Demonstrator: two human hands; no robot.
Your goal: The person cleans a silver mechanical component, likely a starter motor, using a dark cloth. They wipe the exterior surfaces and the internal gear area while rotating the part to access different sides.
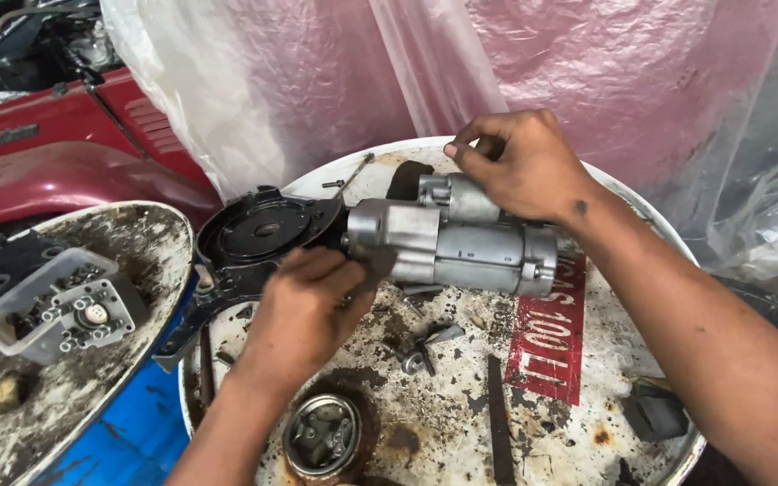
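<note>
My left hand [303,306] comes up from the bottom edge, fingers curled and clamped on the front end of the starter motor [452,243], thumb side up. My right hand [520,162] reaches in from the right, forearm slanting down across the frame, fingertips bunched and pinching at the top of the motor's small upper cylinder; can't tell what sits between them. Motor is grey metal, lying on its side on the round white rusty drum lid [605,441] that serves as tabletop, mid-lid. Black round cover plate [258,229] touches its left end. Loose bolts [420,355] just below. Metal cup [321,436] near the lid's front edge. Clear plastic tray [56,306] well apart, left.
</note>
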